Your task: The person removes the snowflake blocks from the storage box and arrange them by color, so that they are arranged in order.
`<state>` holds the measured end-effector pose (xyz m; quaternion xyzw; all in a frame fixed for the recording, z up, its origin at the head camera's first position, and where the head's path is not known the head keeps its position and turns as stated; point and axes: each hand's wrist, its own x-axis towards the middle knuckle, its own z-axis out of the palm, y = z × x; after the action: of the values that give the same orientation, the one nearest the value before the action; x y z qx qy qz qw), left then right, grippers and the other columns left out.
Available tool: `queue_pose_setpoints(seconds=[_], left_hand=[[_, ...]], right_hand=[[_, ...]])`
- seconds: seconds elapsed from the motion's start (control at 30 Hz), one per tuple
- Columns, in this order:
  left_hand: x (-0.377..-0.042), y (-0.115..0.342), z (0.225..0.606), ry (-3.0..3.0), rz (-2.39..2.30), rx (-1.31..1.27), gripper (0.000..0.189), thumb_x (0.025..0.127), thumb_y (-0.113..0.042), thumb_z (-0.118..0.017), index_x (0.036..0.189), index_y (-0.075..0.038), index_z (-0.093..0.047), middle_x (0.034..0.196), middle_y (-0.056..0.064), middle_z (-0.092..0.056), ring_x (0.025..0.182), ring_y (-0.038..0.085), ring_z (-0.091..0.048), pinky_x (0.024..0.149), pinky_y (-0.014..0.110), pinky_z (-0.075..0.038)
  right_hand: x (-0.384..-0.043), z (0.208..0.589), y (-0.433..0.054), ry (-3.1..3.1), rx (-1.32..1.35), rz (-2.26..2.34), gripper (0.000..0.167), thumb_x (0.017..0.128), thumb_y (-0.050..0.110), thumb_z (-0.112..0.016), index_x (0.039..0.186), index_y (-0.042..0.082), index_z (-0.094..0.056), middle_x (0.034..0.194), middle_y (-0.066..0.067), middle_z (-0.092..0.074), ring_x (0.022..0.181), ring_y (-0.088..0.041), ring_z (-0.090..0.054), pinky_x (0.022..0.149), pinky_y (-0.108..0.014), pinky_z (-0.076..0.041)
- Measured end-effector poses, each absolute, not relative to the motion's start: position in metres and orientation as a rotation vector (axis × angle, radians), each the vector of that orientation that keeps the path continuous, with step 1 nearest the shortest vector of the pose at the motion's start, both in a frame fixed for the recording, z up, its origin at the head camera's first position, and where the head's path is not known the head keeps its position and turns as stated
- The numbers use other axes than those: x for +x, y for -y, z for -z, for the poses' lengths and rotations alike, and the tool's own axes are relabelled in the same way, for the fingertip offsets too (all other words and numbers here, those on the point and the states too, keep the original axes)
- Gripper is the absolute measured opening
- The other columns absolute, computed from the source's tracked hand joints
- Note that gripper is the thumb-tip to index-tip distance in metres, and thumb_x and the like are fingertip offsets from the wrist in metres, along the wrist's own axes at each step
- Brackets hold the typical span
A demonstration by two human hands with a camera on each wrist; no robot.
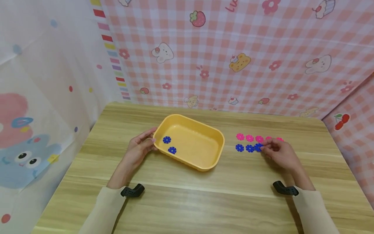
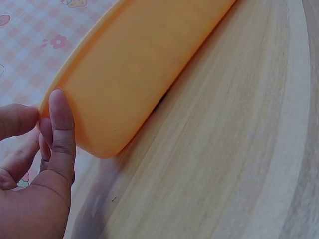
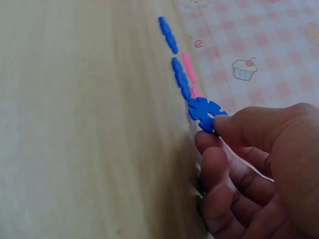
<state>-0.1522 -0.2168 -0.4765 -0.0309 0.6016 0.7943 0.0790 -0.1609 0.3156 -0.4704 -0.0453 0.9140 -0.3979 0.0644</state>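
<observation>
My left hand (image 1: 139, 146) pinches the left end of a yellow plastic tray (image 1: 194, 143), thumb and fingers at its rim. Inside the tray's left part lie two blue snowflake discs (image 1: 167, 140). Over on the right, my right hand (image 1: 279, 152) holds another blue snowflake disc (image 3: 205, 113) between thumb and fingertip, tilted, close over the table. To its left, two blue snowflake discs (image 1: 239, 148) lie side by side. Just behind them runs a row of several pink snowflake discs (image 1: 249, 138), its right end partly hidden by the right hand.
The wooden table (image 1: 190, 201) carries the tray and discs. A pink checked cloth (image 1: 216, 42) hangs behind its back edge, and a white patterned cloth (image 1: 52, 65) stands at the left. Black wrist mounts (image 1: 132, 190) stick out at both sleeves.
</observation>
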Motion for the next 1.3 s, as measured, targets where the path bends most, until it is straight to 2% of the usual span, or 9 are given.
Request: queue_pose_setpoints(seconds=[0.23, 0.43, 0.8, 1.0, 1.1, 1.3], left_hand=[[-0.152, 0.217, 0.477, -1.809, -2.374, -0.095, 0.057, 0.098, 0.002, -0.062, 0.152, 0.0, -0.045, 0.112, 0.004, -0.056, 0.081, 0.01, -0.064, 0.075, 0.022, -0.062], [-0.152, 0.218, 0.477, -1.803, -2.379, -0.084, 0.057, 0.098, 0.002, -0.062, 0.152, 0.001, -0.045, 0.112, 0.004, -0.055, 0.08, 0.01, -0.064, 0.074, 0.022, -0.062], [-0.152, 0.218, 0.476, -1.805, -2.372, -0.081, 0.056, 0.098, 0.001, -0.062, 0.152, 0.001, -0.046, 0.112, 0.004, -0.055, 0.08, 0.01, -0.064, 0.075, 0.023, -0.062], [-0.153, 0.217, 0.478, -1.793, -2.376, -0.077, 0.057, 0.098, 0.002, -0.062, 0.152, 0.002, -0.045, 0.111, 0.003, -0.055, 0.079, 0.011, -0.064, 0.075, 0.023, -0.062], [-0.153, 0.217, 0.478, -1.797, -2.377, -0.08, 0.057, 0.098, 0.002, -0.062, 0.152, 0.001, -0.045, 0.11, 0.003, -0.055, 0.079, 0.01, -0.064, 0.075, 0.022, -0.062], [-0.153, 0.218, 0.478, -1.799, -2.376, -0.08, 0.057, 0.098, 0.002, -0.062, 0.152, 0.001, -0.045, 0.11, 0.002, -0.055, 0.08, 0.01, -0.064, 0.075, 0.022, -0.062]], right_hand=[[-0.159, 0.474, -0.319, -2.888, -0.1, 1.028, 0.026, 0.101, 0.025, -0.064, 0.114, 0.003, -0.069, 0.097, -0.011, -0.069, 0.08, -0.01, -0.058, 0.064, -0.018, -0.05], [-0.157, 0.473, -0.318, -2.886, -0.015, 0.983, 0.028, 0.099, 0.029, -0.067, 0.109, 0.003, -0.069, 0.09, -0.008, -0.067, 0.078, -0.014, -0.056, 0.063, -0.02, -0.047], [-0.156, 0.468, -0.319, -2.852, 0.037, 1.011, 0.031, 0.099, 0.031, -0.067, 0.112, 0.004, -0.065, 0.088, -0.007, -0.062, 0.075, -0.013, -0.053, 0.061, -0.022, -0.045], [-0.154, 0.466, -0.321, -2.795, 0.036, 1.079, 0.043, 0.104, 0.043, -0.057, 0.12, 0.003, -0.062, 0.098, -0.012, -0.065, 0.076, -0.01, -0.054, 0.061, -0.023, -0.047], [-0.154, 0.461, -0.318, -2.75, 0.011, 1.155, 0.046, 0.104, 0.042, -0.057, 0.129, 0.003, -0.059, 0.106, -0.016, -0.065, 0.077, -0.013, -0.059, 0.06, -0.025, -0.052], [-0.156, 0.45, -0.308, -2.756, -0.042, 1.192, 0.05, 0.104, 0.039, -0.058, 0.14, 0.005, -0.053, 0.111, -0.018, -0.065, 0.081, -0.02, -0.065, 0.063, -0.026, -0.055]])
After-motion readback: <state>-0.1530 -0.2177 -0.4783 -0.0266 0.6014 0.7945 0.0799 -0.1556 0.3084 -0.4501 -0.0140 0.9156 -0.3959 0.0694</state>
